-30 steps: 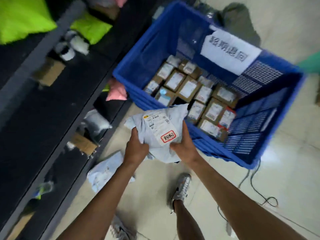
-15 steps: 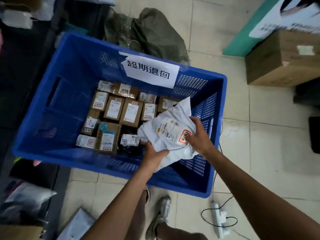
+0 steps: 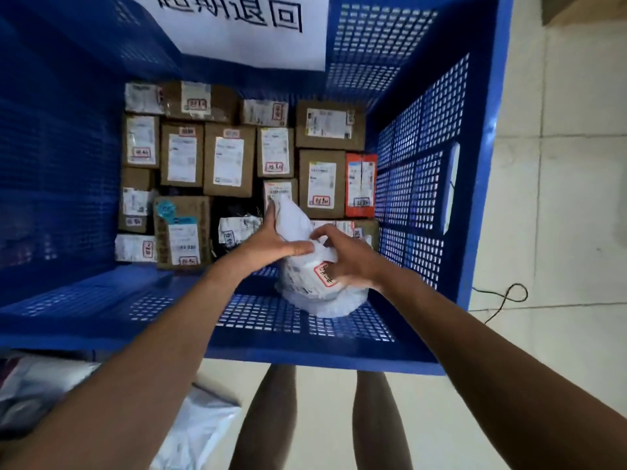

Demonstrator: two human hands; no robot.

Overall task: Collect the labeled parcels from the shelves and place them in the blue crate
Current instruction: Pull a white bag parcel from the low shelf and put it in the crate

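A white poly-bag parcel (image 3: 317, 293) with a shipping label and a red-framed sticker stands on the mesh floor of the blue crate (image 3: 339, 357), near its front right corner. My left hand (image 3: 271, 240) lies against the parcel's left side, fingers straight and thumb stretched across it. My right hand (image 3: 351, 257) grips the parcel's top right, fingers curled into the bag. Several labeled cardboard boxes (image 3: 229, 161) and a red parcel (image 3: 361, 184) fill the crate's far half. The parcel's lower back is hidden.
A white paper sign (image 3: 244, 25) with printed characters hangs on the crate's far wall. More poly bags (image 3: 200, 422) lie on the tiled floor at the lower left. A black cable (image 3: 509, 296) runs on the floor right of the crate. My legs stand just behind the crate.
The parcel went from above the crate's rim down onto the crate floor with both hands on it. The camera has come much closer over the crate. My left fingers have straightened.
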